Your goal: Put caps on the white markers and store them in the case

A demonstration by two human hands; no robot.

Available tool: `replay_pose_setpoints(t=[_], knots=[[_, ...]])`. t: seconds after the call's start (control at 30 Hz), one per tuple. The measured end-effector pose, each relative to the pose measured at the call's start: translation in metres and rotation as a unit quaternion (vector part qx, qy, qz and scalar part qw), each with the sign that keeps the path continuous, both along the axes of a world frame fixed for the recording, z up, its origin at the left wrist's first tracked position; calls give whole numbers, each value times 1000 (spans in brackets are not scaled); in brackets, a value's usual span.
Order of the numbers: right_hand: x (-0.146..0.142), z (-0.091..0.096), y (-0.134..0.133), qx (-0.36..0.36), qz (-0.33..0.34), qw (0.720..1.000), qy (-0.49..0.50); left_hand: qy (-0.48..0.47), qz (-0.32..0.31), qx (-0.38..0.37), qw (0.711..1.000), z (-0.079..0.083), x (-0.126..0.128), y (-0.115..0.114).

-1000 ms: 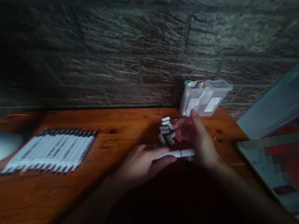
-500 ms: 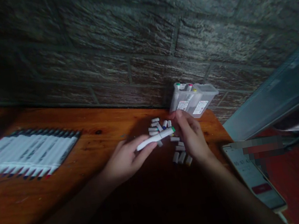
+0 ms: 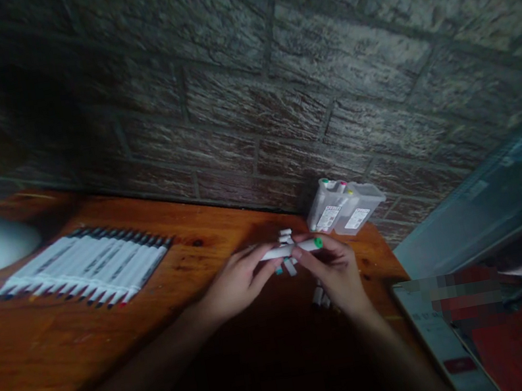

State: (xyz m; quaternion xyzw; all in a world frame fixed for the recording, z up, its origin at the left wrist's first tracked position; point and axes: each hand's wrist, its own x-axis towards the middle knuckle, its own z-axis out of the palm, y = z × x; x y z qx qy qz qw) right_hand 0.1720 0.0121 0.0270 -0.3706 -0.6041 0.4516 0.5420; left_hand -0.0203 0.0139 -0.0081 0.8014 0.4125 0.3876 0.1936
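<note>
One marker (image 3: 286,251) lies level above the desk (image 3: 44,365), held between two hands. The fingers (image 3: 257,257) of the left hand (image 3: 234,285) are clamped on its left half. The fingers (image 3: 308,261) of the right hand (image 3: 338,271) are closed about its right end, just short of the green cap (image 3: 318,243).

Loose caps (image 3: 286,236) lie on the desk under and beside the hands. Some are hidden, so there is no sure count.

One clear box (image 3: 344,208) with two labels stands against the wall (image 3: 273,87), and three coloured tips show at its top. To the left lies one row of markers (image 3: 84,268), about a dozen, touching side by side. One phone (image 3: 440,342) lies at the right.
</note>
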Motion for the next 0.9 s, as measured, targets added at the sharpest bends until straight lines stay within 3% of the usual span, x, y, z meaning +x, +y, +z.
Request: replay_pose_setpoints(t=[0.2,0.4,0.63,0.77,0.9], knots=[[3,2,-2,11,1,1000,-3,13,29,5,999,-4,-2,3],[5,7,-5,7,-5,1000,-25,-24,18,7,1000,1,1,1],[12,1,17,-39,-46,985,162,-111,59,-6,992,7,-3,-1],[12,-5,24,-85,-20,969,230,-231,34,-43,971,6,-1,1],[12,-6,22,-98,-1,961,258,-352,-18,-125,928,9,0,4]])
